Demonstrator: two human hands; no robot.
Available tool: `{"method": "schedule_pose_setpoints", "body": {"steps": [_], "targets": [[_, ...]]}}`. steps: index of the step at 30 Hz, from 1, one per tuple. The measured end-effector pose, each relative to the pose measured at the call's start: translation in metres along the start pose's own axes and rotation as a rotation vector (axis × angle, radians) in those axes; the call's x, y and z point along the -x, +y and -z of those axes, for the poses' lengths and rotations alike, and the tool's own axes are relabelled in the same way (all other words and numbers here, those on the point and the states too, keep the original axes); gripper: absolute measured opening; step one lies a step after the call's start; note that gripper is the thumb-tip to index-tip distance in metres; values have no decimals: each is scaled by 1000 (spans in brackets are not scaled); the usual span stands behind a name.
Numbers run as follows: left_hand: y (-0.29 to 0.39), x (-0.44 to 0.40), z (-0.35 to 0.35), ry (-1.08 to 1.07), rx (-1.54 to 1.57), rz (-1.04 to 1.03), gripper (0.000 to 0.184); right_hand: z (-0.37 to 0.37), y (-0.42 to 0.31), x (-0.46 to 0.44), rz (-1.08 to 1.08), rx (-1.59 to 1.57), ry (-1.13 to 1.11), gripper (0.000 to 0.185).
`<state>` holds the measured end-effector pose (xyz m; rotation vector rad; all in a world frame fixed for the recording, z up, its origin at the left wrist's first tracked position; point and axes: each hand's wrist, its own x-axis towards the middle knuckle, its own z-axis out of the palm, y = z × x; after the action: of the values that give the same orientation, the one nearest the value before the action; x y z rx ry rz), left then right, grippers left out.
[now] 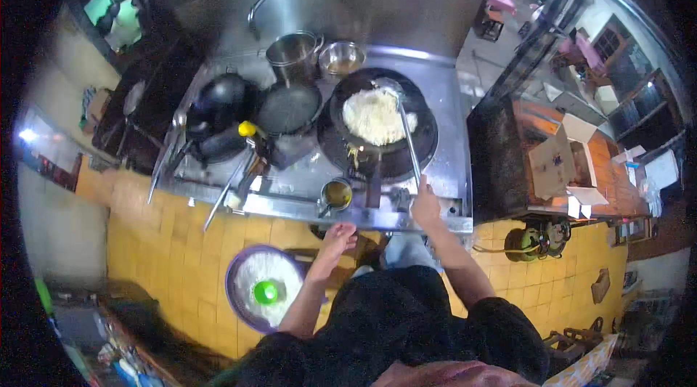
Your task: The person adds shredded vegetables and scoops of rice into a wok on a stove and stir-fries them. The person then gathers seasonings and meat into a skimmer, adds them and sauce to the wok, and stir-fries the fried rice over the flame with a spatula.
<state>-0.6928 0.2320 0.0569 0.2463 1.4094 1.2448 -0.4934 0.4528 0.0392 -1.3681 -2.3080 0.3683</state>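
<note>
My right hand [425, 205] is wrapped round the handle of a long metal ladle [409, 133]. The ladle's bowl lies at the top edge of a heap of white rice [372, 117] in the dark wok [425, 141]. Some yellowish bits lie on the wok's lower left side. My left hand [339, 240] is in front of the stove's front edge with its fingers curled; whether anything is in them is too small to tell. Just above it, a metal cup [335, 195] with brownish liquid stands near the edge, apart from the hand.
Behind stand a steel pot [292, 49] and a metal bowl [342, 58]. Dark pans [290, 108] and long-handled tools [231, 187] are at left. A purple tub [232, 292] with white contents and a green bowl [266, 292] sits on the floor. An open cardboard box [549, 169] is at right.
</note>
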Motion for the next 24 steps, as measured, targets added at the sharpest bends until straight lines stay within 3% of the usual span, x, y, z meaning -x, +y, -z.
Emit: {"method": "schedule_pose_setpoints", "body": {"steps": [3,4,7,9,12,14,15,16,17,18,19,21,23,24], "targets": [[-9,-7,-13,-70,-55,23,41,-18,36,4,-19,270,-390,63],[-10,-8,-16,-46,-48,37,41,24,17,-23,-49,266,-437,61],[-7,-7,-26,-46,-146,-24,41,56,24,-47,11,163,-391,59],[-4,-5,-35,12,-116,-30,41,64,13,-40,-210,192,-349,55],[-13,-24,-46,66,-134,-48,42,3,20,-23,-243,-98,-371,49],[-14,-55,-58,83,-87,-42,43,23,31,-50,-117,-189,-395,47],[-13,-70,-65,194,-428,-218,45,40,39,-64,-4,-269,-428,45],[-24,-73,-70,294,-774,-371,46,84,31,-79,-170,-343,-569,45],[-33,-76,-75,291,-773,-351,46,99,46,-73,-42,-249,-517,45],[-28,-89,-80,326,-583,-281,49,112,57,-81,102,-157,-442,45],[-24,-98,-81,357,-395,-213,53,133,54,-78,105,-161,-435,45],[-25,-113,-79,389,-454,-257,59,167,46,-61,94,166,-438,44],[-13,-109,-82,416,-515,-289,64,161,48,-51,95,193,-468,43],[-4,-110,-83,390,-589,-209,65,155,51,-49,96,227,-498,43]]}}
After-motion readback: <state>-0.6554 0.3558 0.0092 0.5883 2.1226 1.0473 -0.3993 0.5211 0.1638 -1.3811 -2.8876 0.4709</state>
